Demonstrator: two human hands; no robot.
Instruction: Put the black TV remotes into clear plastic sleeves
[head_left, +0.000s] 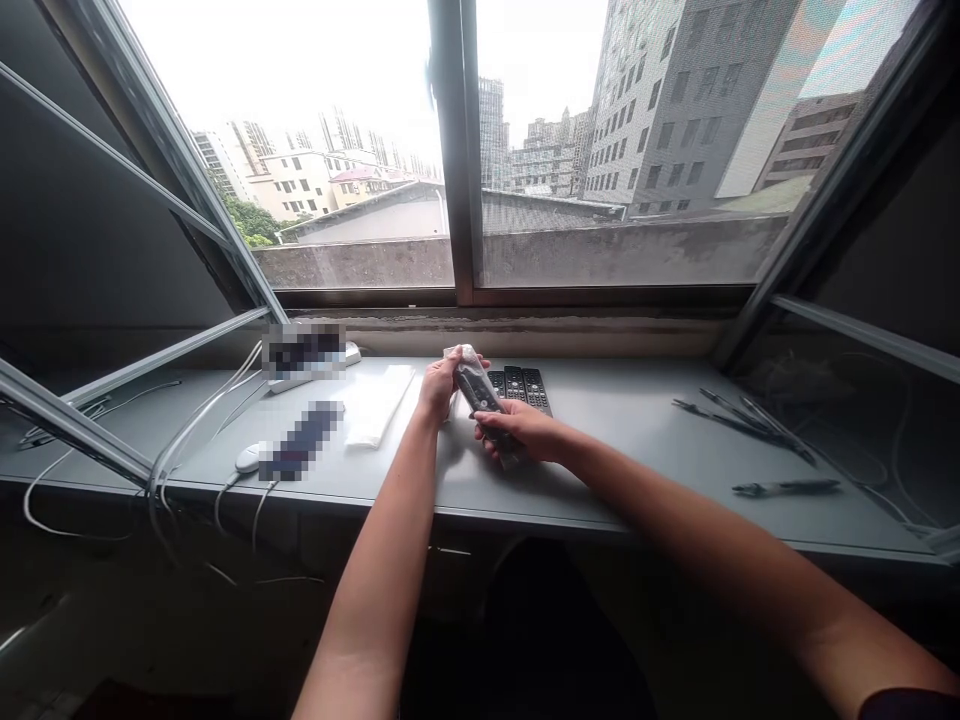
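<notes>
Between my two hands, above the grey desk [600,430], is a black remote control [478,388] inside a clear plastic sleeve. My left hand [441,384] grips the sleeve's upper end, where bunched plastic stands past the remote. Lower down, my right hand [517,428] is wrapped around the other end, with a bit of sleeve sticking out below the fingers. Just behind, several black remotes [525,386] lie side by side on the desk, partly covered by my hands. Left of my left hand lies a flat stack of white plastic sleeves [380,405].
White cables [202,430] and a white puck-shaped device [248,458] are at the left, near two pixelated items. Several dark pens or thin tools [742,425] lie to the right, with another pen [786,488] near the front edge. A window frame [466,200] rises behind the desk.
</notes>
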